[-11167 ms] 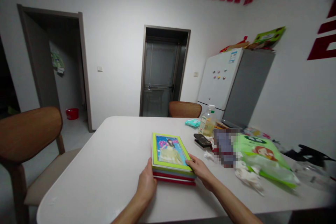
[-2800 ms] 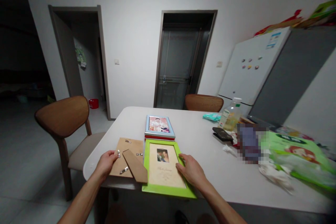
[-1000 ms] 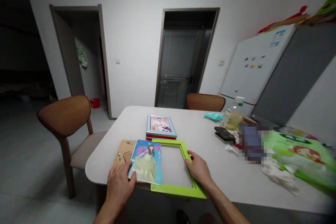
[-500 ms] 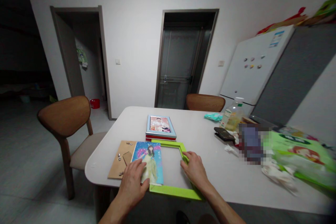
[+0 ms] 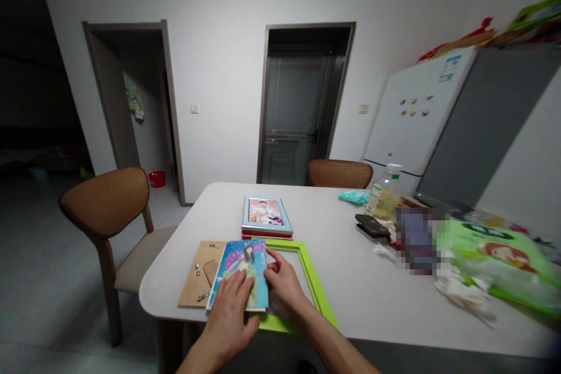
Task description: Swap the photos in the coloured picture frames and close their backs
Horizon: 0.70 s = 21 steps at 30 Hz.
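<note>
My left hand (image 5: 231, 308) lies with its fingers stretched over a blue picture (image 5: 259, 260) of a girl in a pale dress. At that picture's right edge, my right hand (image 5: 286, 281) has its thumb and fingers closed on the border. Beneath the picture's right part is a lime-green photo frame (image 5: 319, 284), flat on the table, its left side covered. To the left, partly under the picture, rests a brown backing board (image 5: 189, 283) with metal clips and a stand flap.
Behind the picture is a stack of framed photos, a light-blue photo frame (image 5: 287, 219) on top. On the right are a bottle (image 5: 383, 196), a black wallet-like item (image 5: 371, 225), crumpled tissue (image 5: 464, 295) and a green package (image 5: 499, 257). A wooden chair (image 5: 105, 201) stands left of the table (image 5: 359, 292).
My right hand has left the green frame's right side and moved left to the picture's edge. The picture has shifted slightly left over the backing board. The camera view has tilted up slightly.
</note>
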Tool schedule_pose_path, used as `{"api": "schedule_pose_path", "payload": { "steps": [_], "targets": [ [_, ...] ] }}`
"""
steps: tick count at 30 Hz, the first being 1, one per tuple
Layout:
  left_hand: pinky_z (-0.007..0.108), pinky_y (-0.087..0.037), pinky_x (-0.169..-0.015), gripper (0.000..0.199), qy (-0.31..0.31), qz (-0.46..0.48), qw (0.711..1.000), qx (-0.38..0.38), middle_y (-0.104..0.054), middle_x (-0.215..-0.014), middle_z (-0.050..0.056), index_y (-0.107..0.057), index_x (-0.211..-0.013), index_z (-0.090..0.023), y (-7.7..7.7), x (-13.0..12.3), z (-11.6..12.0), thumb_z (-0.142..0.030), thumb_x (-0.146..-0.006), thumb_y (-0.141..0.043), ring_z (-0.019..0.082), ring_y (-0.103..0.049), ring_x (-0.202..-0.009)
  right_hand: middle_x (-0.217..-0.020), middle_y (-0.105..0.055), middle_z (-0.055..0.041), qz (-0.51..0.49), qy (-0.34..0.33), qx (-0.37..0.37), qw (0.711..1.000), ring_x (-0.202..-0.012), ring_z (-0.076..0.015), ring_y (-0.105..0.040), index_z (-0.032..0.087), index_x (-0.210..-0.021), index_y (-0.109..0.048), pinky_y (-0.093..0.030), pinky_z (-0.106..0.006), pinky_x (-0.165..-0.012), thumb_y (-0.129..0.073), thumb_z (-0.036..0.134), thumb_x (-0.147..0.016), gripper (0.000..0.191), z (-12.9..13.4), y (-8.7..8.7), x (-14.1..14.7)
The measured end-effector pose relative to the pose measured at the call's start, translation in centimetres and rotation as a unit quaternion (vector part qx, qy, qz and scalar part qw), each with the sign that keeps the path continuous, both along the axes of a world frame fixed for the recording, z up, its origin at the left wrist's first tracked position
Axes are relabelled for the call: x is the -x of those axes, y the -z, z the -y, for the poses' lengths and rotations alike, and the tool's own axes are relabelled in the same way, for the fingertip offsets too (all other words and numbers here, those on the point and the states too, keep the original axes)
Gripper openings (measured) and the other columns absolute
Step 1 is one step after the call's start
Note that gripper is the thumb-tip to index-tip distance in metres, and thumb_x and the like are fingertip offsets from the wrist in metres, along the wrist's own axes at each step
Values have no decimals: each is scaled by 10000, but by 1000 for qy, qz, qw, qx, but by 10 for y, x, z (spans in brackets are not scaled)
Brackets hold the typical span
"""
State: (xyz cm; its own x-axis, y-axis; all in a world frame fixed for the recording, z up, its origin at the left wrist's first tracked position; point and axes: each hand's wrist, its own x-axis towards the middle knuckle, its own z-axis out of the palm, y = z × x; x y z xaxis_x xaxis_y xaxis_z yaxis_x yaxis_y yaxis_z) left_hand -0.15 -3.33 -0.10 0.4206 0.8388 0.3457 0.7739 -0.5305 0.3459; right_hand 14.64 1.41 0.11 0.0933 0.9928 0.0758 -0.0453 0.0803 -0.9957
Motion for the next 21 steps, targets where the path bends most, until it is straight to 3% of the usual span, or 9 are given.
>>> {"api": "schedule_pose_path", "payload": {
  "steps": [5, 9, 11, 13, 15, 17, 19, 21],
  "targets": [
    [396, -296, -977, 528, 1, 112, 991, -77, -490, -1201, 111, -476, -1148, -113, -7, -6, -12, -41, -643, -341, 201, -396, -1146, -557, -508, 73, -112, -21, -38, 993, -465, -75, -461, 146, -1158, -401, -381, -191, -447, -557, 191, -588, 592, 12, -35, 13],
    [330, -357, -941, 374, -13, 301, 951, -69, -566, -1115, 53, -530, -1090, -178, -28, -10, -14, -153, -754, -367, 178, -489, -1057, -659, -571, 15, -124, 9, -13, 992, -583, -112, -545, 138, -1121, -437, -437, -227, -528, -572, 321, -629, 542, 15, -40, 11],
    [325, -382, -911, 319, -40, 419, 907, -15, -595, -1069, 47, -550, -1059, -183, -36, -16, -13, -248, -772, -427, 195, -522, -1016, -721, -600, -12, -127, 38, 25, 991, -634, -126, -572, 150, -1125, -431, -451, -233, -564, -564, 322, -635, 536, 15, -32, 6],
    [328, -425, -852, 319, -58, 539, 838, 68, -633, -989, 69, -575, -1004, -147, -37, -25, -13, -325, -758, -477, 216, -566, -945, -767, -619, -22, -148, 48, 59, 986, -669, -129, -590, 179, -1136, -412, -457, -233, -589, -547, 319, -649, 524, 15, -24, 1],
    [323, -455, -797, 344, -68, 632, 760, 134, -654, -923, 92, -587, -949, -110, -33, -36, -15, -363, -723, -526, 224, -596, -879, -814, -632, -33, -183, 22, 74, 980, -707, -135, -600, 192, -1102, -433, -461, -235, -600, -525, 334, -665, 469, 16, -17, -3],
    [316, -463, -780, 374, -71, 687, 705, 162, -654, -917, 100, -570, -961, -103, -25, -45, -17, -366, -695, -562, 223, -602, -864, -847, -641, -46, -216, -2, 71, 974, -738, -150, -601, 183, -1032, -477, -466, -243, -598, -516, 324, -665, 394, 17, -15, -7],
    [310, -465, -775, 403, -63, 706, 683, 179, -649, -930, 100, -545, -1001, -108, -18, -50, -18, -351, -681, -578, 222, -598, -874, -841, -650, -51, -234, 18, 61, 970, -757, -165, -599, 170, -972, -501, -470, -249, -596, -513, 268, -646, 340, 18, -16, -14],
    [314, -470, -767, 431, -39, 694, 689, 205, -643, -944, 101, -518, -1038, -112, -13, -50, -19, -323, -668, -588, 230, -592, -888, -807, -659, -54, -235, 46, 56, 969, -751, -177, -602, 156, -937, -509, -473, -254, -593, -494, 206, -619, 323, 18, -18, -25]
  ]
}}
